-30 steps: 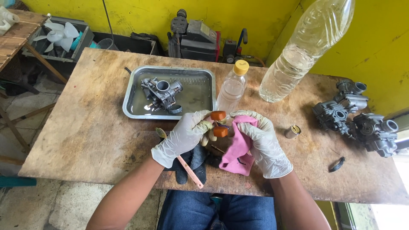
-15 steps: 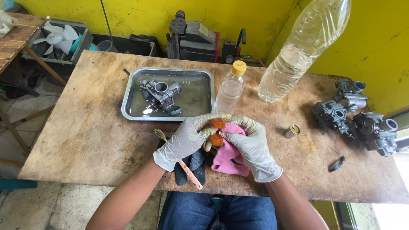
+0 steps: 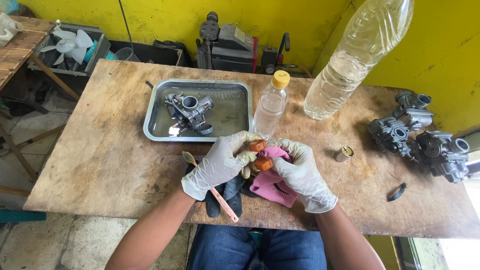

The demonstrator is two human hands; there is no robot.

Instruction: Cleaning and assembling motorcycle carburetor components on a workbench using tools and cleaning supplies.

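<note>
Both of my hands wear pale gloves and meet over the near middle of a wooden table [image 3: 100, 155]. My left hand [image 3: 220, 162] pinches a small part with two orange-brown round floats [image 3: 260, 155]. My right hand [image 3: 300, 172] holds a pink cloth [image 3: 272, 182] against that part. Under my hands lie a dark glove [image 3: 227, 192] and a toothbrush [image 3: 220, 197] with a pink handle.
A metal tray [image 3: 155, 125] with liquid holds a grey carburetor [image 3: 190, 112]. A small clear bottle with a yellow cap [image 3: 270, 107] stands beside it, a large clear bottle [image 3: 355, 65] behind. Two more carburetors [image 3: 420, 137], a small brass cylinder [image 3: 343, 153] and a black curved piece [image 3: 397, 192] lie right.
My hands stay together over the pink cloth, which has shifted a little in my right hand around the orange part. The camera view has moved slightly.
</note>
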